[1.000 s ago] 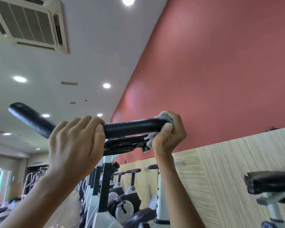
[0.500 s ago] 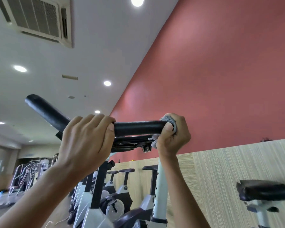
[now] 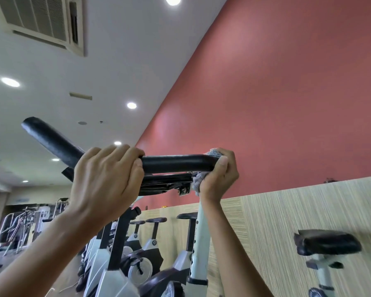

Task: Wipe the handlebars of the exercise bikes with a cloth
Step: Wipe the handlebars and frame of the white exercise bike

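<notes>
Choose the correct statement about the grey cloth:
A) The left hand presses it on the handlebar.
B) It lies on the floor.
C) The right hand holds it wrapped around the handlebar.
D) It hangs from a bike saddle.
C: the grey cloth shows above and below the right hand, gripped on the black handlebar; the left hand grips the bar bare.
</notes>
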Tool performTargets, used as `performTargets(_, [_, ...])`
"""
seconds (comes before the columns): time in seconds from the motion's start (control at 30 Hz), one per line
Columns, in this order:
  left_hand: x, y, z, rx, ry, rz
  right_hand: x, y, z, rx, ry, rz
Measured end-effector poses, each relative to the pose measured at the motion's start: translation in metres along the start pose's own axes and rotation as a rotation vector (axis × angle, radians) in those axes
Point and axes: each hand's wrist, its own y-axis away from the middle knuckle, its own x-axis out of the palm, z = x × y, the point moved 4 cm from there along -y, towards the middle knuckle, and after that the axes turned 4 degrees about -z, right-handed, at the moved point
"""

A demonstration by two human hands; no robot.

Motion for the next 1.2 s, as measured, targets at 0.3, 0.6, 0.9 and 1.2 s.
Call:
performTargets(0.3, [0.001,-0.001,0.0,0.0,0.002,-0.008,0.0,-0.005,-0.004,-0.068,0.013,0.094])
performTargets(0.6, [-0.001,0.001,0.002,-0.002,-0.007,0.026,0.059,0.028,0.085,-0.846,0.709,0.31])
performTargets(0.9, [-0.021,0.01,0.06,-0.012,0.001,0.017,0.019,-0.006,0.062,-0.586,0.639,0.214])
performTargets(1.2, [-0.023,0.01,0.061,0.001,-0.067,-0.023,0.091,0.036,0.105,-0.593,1.073,0.73])
